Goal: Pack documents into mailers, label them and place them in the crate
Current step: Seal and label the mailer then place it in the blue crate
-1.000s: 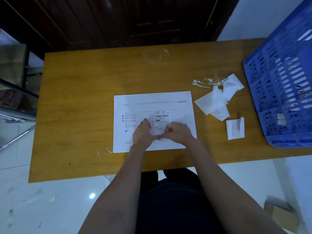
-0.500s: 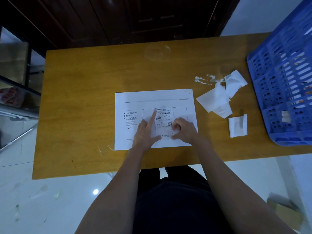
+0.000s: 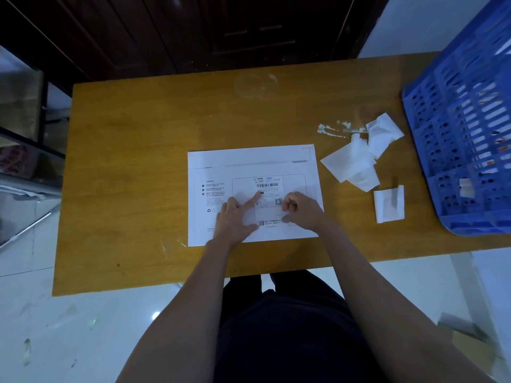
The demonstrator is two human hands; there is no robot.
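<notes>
The white mailer (image 3: 250, 164) lies flat on the bench (image 3: 138, 161), long axis left to right, with the shipping label (image 3: 268, 199) inside its printed frame, directly under both hands. The left hand (image 3: 235, 219) presses flat, forefinger stretched across the label; the right hand (image 3: 300, 208) rests curled at the label's right edge, seemingly holding nothing. The blue crate (image 3: 456, 139) stands well to the right, nearer the right hand

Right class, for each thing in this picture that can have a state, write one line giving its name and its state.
Mailer: flat on the table, flap closed.
Shipping label: lying on the mailer, being pressed down.
Left hand: open, index finger extended onto the label.
Right hand: fingers curled, resting on the label's right edge.
Backing papers: crumpled, loose on the table.
Blue crate: tilted at the table's right edge.
</notes>
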